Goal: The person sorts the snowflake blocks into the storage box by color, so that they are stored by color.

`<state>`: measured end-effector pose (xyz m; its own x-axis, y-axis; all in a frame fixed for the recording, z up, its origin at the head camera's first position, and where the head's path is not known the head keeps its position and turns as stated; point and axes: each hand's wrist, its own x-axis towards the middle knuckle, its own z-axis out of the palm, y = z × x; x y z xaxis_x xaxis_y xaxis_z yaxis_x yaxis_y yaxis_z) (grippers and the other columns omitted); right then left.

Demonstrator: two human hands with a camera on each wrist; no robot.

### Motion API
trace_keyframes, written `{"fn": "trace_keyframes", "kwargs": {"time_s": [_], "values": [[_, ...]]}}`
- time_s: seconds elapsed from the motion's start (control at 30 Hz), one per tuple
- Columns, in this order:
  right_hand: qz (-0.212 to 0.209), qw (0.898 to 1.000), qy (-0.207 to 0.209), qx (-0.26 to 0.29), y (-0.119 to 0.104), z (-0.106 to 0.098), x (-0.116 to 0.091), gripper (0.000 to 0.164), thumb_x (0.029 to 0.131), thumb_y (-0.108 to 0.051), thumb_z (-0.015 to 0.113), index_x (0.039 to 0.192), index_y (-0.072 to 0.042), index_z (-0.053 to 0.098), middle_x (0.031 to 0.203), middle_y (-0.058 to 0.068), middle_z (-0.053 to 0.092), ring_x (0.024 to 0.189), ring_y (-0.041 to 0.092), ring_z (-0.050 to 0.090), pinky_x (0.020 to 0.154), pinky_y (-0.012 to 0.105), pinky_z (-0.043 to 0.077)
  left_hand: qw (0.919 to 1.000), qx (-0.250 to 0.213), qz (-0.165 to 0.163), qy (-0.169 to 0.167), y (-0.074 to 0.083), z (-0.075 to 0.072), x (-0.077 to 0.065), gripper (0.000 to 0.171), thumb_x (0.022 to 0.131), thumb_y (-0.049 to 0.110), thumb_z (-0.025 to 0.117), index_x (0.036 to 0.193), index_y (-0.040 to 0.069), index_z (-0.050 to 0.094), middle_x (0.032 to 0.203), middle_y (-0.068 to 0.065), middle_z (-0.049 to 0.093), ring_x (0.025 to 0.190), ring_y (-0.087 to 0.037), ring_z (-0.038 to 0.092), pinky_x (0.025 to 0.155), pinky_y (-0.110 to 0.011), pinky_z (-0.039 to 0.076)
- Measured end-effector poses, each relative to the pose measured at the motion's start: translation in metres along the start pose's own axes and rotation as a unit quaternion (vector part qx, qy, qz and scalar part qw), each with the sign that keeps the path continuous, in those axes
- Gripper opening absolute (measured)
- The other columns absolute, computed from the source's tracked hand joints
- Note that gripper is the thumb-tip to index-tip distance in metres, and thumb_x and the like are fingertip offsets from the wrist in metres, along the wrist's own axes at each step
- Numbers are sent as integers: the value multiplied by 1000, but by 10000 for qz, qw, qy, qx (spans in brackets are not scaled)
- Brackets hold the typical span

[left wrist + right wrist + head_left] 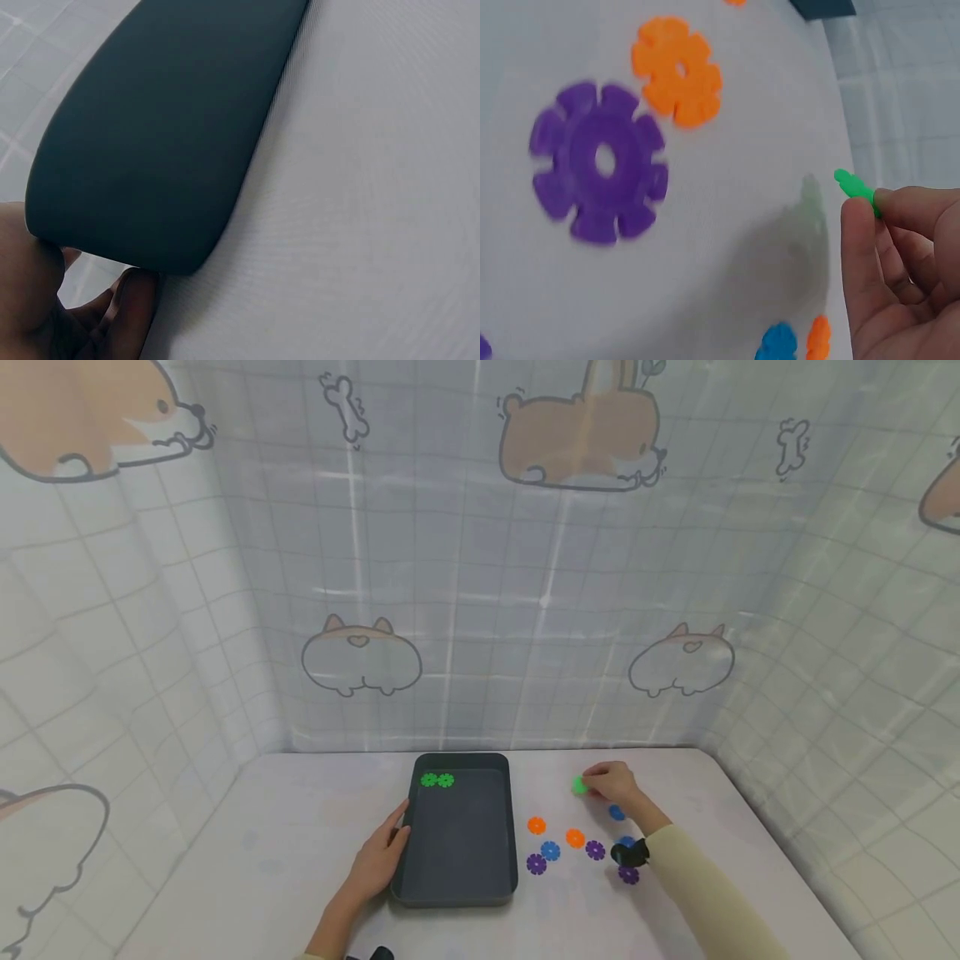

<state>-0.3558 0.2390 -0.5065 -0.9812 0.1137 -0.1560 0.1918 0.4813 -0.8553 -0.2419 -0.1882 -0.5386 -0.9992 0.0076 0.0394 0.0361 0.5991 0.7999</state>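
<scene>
My right hand point(615, 783) pinches a green notched plastic disc point(579, 786) between thumb and fingers. The right wrist view shows this disc edge-on, raised above its shadow on the table. My left hand point(377, 860) rests against the left side of a dark grey rectangular tray point(457, 843), its fingers touching the outer wall. Inside the tray, at the far left corner, two green discs point(437, 780) lie side by side. The left wrist view has the tray's outer side point(157, 142) filling much of it, with fingers point(135, 307) at its end.
Right of the tray lie loose discs: orange point(536, 826), blue point(551, 851) and purple point(536, 864), several in all. A blue disc point(617, 812) sits beneath the right wrist. The white table point(300, 827) meets patterned curtain walls point(495, 693) at its back and sides.
</scene>
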Motion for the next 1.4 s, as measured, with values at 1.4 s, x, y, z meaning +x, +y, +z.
{"fn": "trace_keyframes", "kwargs": {"time_s": [1.4], "values": [[-625,9649,-1860,1746,-82,66,-31,29,94,-6,63,117,10,61,96,23,63,70,16,64,76,36,55,9999,-81,-140,5,-4,3,3,51,104,30,45,153,23,33,123,-13,59,100,-24,55,88,-54,43]]}}
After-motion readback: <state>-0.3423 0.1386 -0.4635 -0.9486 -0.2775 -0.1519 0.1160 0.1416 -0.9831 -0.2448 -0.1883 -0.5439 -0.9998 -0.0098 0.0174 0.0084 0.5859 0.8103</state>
